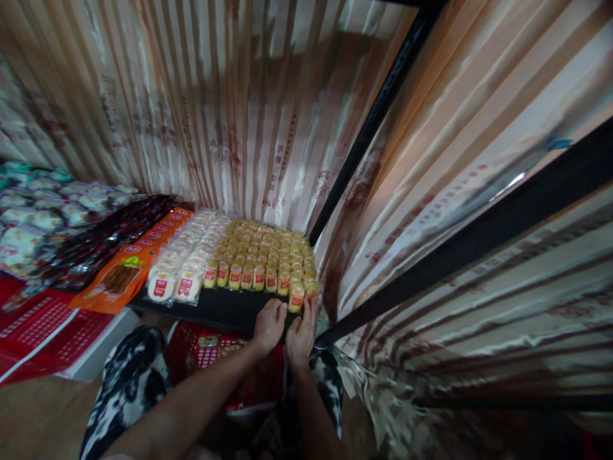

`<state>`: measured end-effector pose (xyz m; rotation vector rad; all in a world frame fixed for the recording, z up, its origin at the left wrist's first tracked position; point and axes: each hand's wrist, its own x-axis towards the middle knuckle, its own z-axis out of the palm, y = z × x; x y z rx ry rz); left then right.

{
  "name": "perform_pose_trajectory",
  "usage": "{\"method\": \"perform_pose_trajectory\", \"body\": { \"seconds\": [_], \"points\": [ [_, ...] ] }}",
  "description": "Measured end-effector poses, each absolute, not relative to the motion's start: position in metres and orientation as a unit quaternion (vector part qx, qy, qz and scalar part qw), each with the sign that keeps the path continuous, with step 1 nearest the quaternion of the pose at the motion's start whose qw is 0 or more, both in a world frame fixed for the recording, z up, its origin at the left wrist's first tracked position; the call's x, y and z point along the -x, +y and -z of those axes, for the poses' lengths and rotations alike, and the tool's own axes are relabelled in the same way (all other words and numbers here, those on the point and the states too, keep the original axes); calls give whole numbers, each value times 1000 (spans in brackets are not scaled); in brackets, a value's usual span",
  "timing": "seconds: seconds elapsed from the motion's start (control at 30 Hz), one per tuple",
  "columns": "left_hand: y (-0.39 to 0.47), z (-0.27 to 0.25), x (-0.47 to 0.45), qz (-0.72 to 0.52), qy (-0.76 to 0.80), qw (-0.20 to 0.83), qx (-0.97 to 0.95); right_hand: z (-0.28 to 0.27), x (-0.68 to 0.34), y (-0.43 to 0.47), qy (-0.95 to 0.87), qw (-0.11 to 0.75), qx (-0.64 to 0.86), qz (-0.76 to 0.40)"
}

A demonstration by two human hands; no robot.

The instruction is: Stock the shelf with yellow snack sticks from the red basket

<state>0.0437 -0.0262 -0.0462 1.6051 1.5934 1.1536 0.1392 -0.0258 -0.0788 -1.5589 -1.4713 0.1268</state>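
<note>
Small yellow packaged cakes (258, 277) with red labels stand in tight rows on a black shelf (220, 310). At the front right corner one yellow packaged cake (295, 299) sticks out ahead of the front row. My left hand (271, 327) is just left of and below this cake, its fingers curled; whether anything is inside them is hidden. My right hand (301, 333) lies against the cake's lower right side, its thumb in front and fingers reaching up along the edge. Left of the yellow rows are white round packaged cakes (188, 285) in clear wrappers.
An orange snack bag (122, 281), dark shiny packets (108, 239) and white-wrapped packs (43, 211) fill the shelf's left part. Below sits a red basket (179, 348) holding small packages. Black metal posts (368, 144) and striped curtains (230, 108) enclose the back and right.
</note>
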Motion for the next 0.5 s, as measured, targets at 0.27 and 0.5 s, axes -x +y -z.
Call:
{"method": "perform_pose_trajectory", "body": {
  "seconds": [0.27, 0.5],
  "points": [
    [-134, 105, 11, -207, 583, 305, -724, 68, -131, -54, -704, 478, 525, -5],
    [-169, 135, 41, -2, 614, 384, -690, 107, -98, -126, -861, 9, 475, -180]
  ]
}}
